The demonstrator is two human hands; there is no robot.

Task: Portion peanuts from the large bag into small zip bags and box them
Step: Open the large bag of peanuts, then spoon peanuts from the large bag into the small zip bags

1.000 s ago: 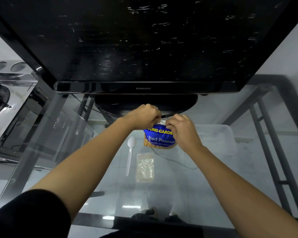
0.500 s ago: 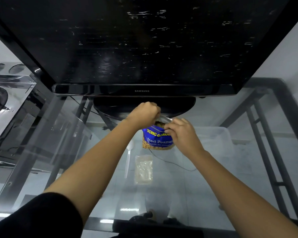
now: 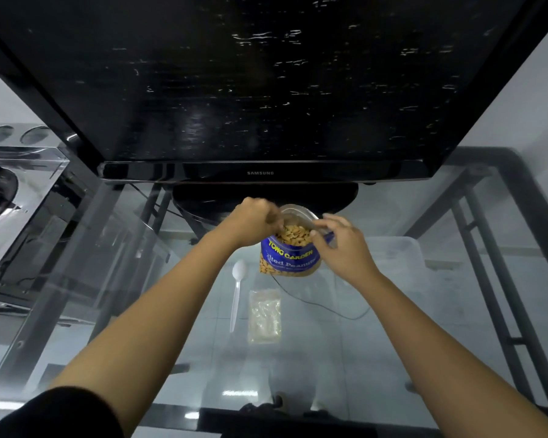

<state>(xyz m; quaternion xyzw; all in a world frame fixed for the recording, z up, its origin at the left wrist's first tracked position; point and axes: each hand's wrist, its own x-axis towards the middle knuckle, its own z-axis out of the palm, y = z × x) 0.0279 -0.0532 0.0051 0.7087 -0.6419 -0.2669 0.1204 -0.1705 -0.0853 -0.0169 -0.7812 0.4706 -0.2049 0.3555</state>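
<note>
Peanut bag (image 3: 290, 256) stands on the glass desk (image 3: 377, 358) at centre frame, mouth pulled wide, peanuts (image 3: 293, 233) heaped to the opening. Left hand (image 3: 255, 221) grips the bag rim at its 9 o'clock side, fingers curled tight on the film. Right hand (image 3: 340, 240) pinches the rim at the 3 o'clock side, thumb and forefinger closed on the edge, the other fingers loosely spread.

White plastic spoon (image 3: 236, 294) lies at 7 o'clock of the bag, well clear of it. Stack of small zip bags (image 3: 264, 316) lies flat at 6 o'clock, just beside the spoon. Clear plastic box (image 3: 402, 263) sits at 3 o'clock, behind the right wrist.

Risks, as judged: the bag is full to the brim and held only by its soft rim. Pulling the sides further apart or letting go unevenly could tip it and spill nuts across the slick glass. Film may also tear downward if tugged hard. Small bags are light and could slide when picked.

Hard to see: the box is near-transparent, its contents and lid unclear. How many small bags are in the stack cannot be told. The bag's base is partly masked by the hands; whether it rests fully on the desk is uncertain. The monitor (image 3: 260, 90) fills the 12 o'clock field.
</note>
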